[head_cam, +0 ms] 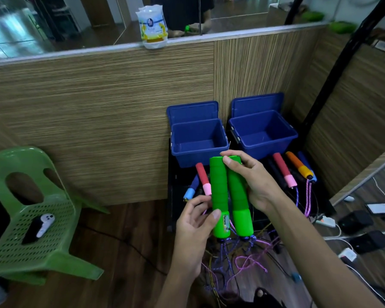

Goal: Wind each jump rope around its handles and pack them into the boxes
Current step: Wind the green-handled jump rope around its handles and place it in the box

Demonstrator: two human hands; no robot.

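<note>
Pair of bright green foam-grip jump-rope handles held side by side, upright and tilted slightly, in front of and just below the two boxes. Left handle of the pair carries a small counter window near its lower end. Its cord, a purple-and-pink braided rope, hangs loose from the handle bottoms in a tangle below; no turns around the handles visible, so winding of this rope is judged not yet begun. Right hand grips the right handle, fingers curled behind it, thumb across the top. Left hand holds the left handle near its lower end, thumb pressed on the front, fingers curled behind. Left blue plastic box and right blue plastic box both stand open with lids tipped back against the wood-grain partition; nothing seen inside either, so nothing packed yet. Other ropes lie unwound on the dark stand: a red-and-pink handle just below the left box, a second red-and-pink handle and an orange-and-yellow handle below the right box. Whole task remains. At far left, a green perforated plastic chair with a white controller on the seat.
</note>
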